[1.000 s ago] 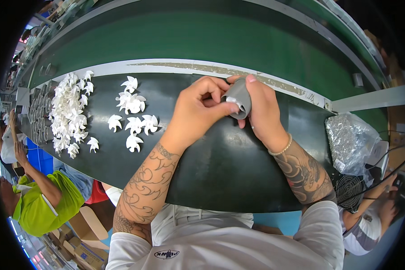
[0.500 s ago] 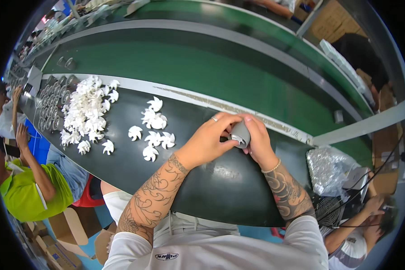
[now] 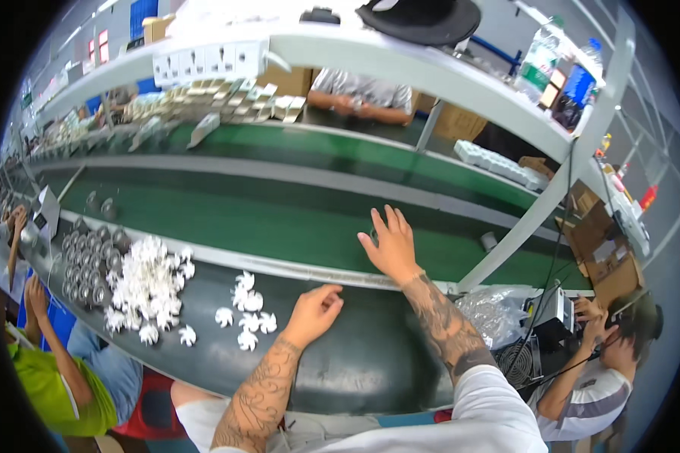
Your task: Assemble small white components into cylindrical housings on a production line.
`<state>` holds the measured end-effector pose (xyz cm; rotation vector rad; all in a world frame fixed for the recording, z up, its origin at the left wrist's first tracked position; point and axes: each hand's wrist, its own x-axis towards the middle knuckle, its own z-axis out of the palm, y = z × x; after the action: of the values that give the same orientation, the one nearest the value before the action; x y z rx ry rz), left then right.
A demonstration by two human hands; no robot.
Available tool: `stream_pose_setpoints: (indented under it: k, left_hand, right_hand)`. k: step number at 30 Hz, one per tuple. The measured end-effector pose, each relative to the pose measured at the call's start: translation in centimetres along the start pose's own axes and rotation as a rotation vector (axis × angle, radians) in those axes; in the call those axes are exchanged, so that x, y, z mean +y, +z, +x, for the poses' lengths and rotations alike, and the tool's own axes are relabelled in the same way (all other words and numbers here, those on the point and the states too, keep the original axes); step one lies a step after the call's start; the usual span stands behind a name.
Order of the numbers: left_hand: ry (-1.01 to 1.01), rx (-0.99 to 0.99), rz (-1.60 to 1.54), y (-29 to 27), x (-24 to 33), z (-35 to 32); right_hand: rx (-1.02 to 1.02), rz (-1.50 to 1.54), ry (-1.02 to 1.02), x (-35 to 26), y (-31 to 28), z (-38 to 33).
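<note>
My right hand (image 3: 391,248) reaches forward over the green conveyor belt (image 3: 279,219), palm down with fingers spread. A small grey piece (image 3: 372,236) peeks out at the hand's left edge; whether the hand touches it I cannot tell. My left hand (image 3: 315,309) rests on the dark worktable (image 3: 355,362) with fingers loosely curled and nothing visible in it. A small group of white fan-shaped parts (image 3: 245,311) lies just left of it.
A big pile of white fan parts (image 3: 147,291) and rows of grey round parts (image 3: 91,260) lie at the table's left. A clear plastic bag (image 3: 495,313) sits right. A slanted white post (image 3: 536,219) holds a shelf. Other people work left, right and across the belt.
Both hands held a grey part together over the table. Now they are apart: the right hand has stretched out to the belt, the left has dropped to the table. The view has tilted up.
</note>
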<state>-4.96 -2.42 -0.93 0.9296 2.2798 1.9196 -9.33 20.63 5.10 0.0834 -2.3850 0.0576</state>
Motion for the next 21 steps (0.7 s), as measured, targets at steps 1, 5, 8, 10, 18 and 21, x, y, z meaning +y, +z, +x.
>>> stream_pose_setpoints:
  k: [1,5,8,10,18,21]
  left_hand:
    - [0.005,0.016,-0.004,0.1,-0.5,-0.3]
    - [0.006,-0.024,0.022,-0.1,0.1,-0.1]
    - [-0.025,-0.065,-0.001,0.4,0.8,0.6]
    - [-0.047,-0.052,-0.008,0.0,0.1,0.4]
    - [0.006,-0.033,-0.048,0.1,-1.4,0.5]
    - [-0.02,-0.02,-0.05,-0.3,-1.5,0.3]
  right_hand:
    - [0.112,0.191,-0.072,-1.5,-3.8,2.0]
    - [0.87,0.326,-0.253,-3.9,-20.6,11.5]
    - [0.602,0.016,0.007,1.6,-27.5,23.2]
    - [-0.154,0.147,0.386,3.8,-28.9,29.4]
    - [-0.477,-0.181,0.389,5.8,-27.3,32.4]
    - [-0.512,-0.209,0.437,4.3,-26.4,33.2]
